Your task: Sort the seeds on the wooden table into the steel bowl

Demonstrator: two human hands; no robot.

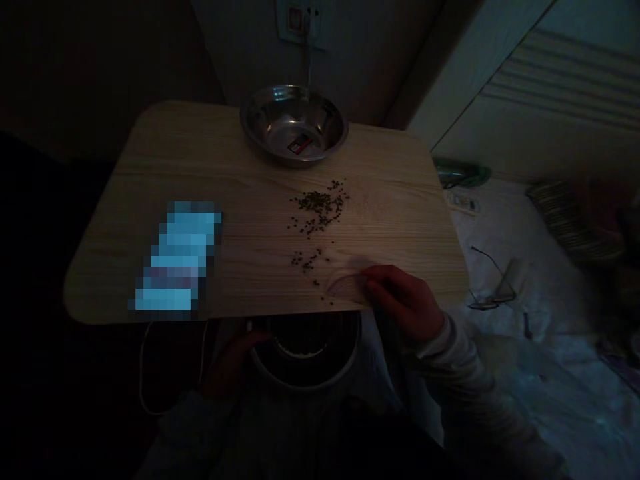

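My right hand (pixel 403 300) is closed at the table's near edge, pinching a thin, pale, curved piece (pixel 345 283) that looks see-through; its exact kind is unclear. Small dark green beans (pixel 320 203) lie loosely heaped in the middle of the wooden table (pixel 260 247), with a few scattered toward the near edge beside the pale piece. Below that edge, a dark round bowl (pixel 300 373) with a light rim sits at my lap. My left hand (pixel 240 353) grips its left rim, dim and partly in shadow.
A steel basin (pixel 295 143) with a label inside stands at the table's back. On the left lies a blurred, lit phone (pixel 177 257). A white cable (pixel 143 373) hangs below. Glasses (pixel 493 300) rest on the pale bedding at right. A wall socket (pixel 305 20) is behind.
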